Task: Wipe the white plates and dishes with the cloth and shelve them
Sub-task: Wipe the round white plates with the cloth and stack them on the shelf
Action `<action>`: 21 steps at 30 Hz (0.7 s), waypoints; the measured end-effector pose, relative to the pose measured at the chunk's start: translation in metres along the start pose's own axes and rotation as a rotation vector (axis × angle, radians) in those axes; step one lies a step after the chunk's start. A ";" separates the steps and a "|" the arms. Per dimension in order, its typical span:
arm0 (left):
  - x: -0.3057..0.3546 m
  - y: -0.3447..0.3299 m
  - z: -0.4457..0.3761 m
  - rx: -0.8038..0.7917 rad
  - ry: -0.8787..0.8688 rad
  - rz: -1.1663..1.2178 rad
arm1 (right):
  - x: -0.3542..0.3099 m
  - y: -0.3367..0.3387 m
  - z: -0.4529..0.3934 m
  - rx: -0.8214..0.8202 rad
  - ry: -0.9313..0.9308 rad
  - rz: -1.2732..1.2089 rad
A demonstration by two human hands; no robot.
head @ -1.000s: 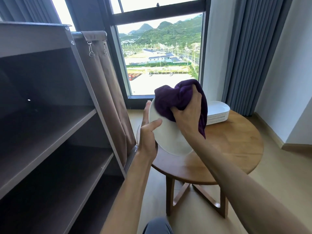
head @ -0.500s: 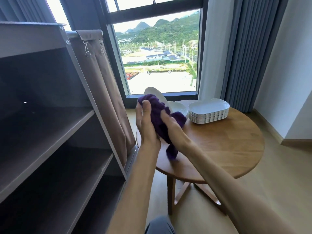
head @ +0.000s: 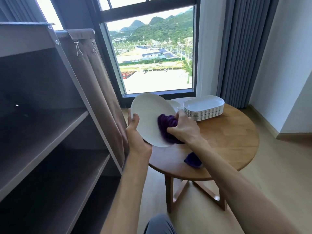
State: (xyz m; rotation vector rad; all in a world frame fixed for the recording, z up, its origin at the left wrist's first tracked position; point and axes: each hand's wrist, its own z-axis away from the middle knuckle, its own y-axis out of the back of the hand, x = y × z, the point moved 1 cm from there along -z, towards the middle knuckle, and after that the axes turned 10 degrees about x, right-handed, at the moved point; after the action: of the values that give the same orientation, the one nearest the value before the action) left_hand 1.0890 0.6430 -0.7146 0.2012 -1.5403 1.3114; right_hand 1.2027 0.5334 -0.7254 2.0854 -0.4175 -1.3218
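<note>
Two hands shared the job. My left hand [head: 135,132] gripped the round white plate [head: 150,119] by its near rim, thumb on the face and fingers behind, and held it tilted up over the edge of the table [head: 228,137] so that its whole face was turned toward me and open to wiping. My right hand [head: 183,128] was closed round the bunched purple cloth [head: 166,125] and pressed it against the lower right of the plate's face; a loose tail of the cloth hung below my wrist, just above the table. I kept the plate off the wood, I judge, so the clean side would not touch it again. Beside my right hand stood the stack of oblong dishes [head: 203,107], waiting their turn, and behind the plate showed what may have been another round plate, mostly hidden. The shelves [head: 50,132] stood at my left, close to the table, so a wiped plate needed only a short reach.
</note>
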 end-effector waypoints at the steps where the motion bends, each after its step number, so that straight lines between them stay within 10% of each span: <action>1: -0.003 0.000 0.003 -0.016 -0.006 -0.025 | 0.005 0.000 -0.002 0.073 -0.007 0.040; 10: -0.022 -0.016 0.031 -0.073 -0.160 -0.154 | 0.003 0.003 -0.020 0.381 -0.007 -0.127; 21: -0.018 -0.037 0.036 -0.150 -0.227 -0.195 | -0.040 0.030 -0.010 0.157 0.130 -0.681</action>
State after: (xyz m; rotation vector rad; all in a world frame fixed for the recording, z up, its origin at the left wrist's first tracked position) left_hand 1.1018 0.5917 -0.7001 0.4061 -1.7547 1.0428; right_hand 1.1957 0.5362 -0.6750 2.5492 0.2901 -1.5344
